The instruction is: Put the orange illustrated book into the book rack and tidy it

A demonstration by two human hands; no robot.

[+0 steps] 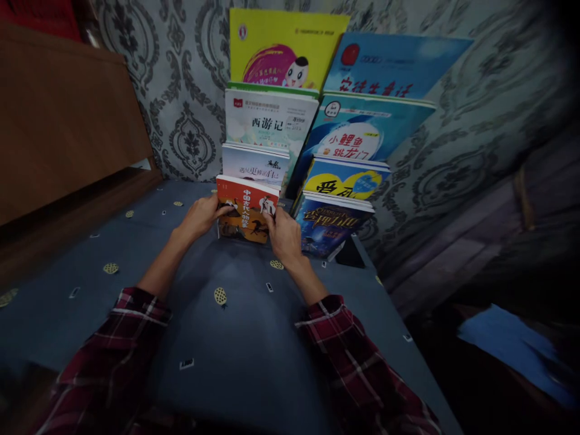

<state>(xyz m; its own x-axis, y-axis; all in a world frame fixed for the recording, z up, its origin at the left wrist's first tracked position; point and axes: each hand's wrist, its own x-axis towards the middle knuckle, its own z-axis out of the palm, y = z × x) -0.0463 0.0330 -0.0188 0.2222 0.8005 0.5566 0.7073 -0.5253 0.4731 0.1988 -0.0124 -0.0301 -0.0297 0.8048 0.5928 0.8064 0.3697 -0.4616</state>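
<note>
In the head view, both hands grip the orange-red book that stands upright at the front of the left row of a tiered display of books. The left hand clasps its left edge, fingers curled onto the cover; the right hand closes on its right edge, thumb on the front. The book's lower edge sits low at the blue cloth-covered table; whether it touches cannot be told.

Just behind the orange-red book rises a pale book, then a white book, then a yellow book at the top. Just right of the orange-red book stands a dark blue book, with a yellow-and-blue book behind it. A patterned wall backs the display. Left of the book stands a brown wooden board. Plaid sleeves cover both forearms.
</note>
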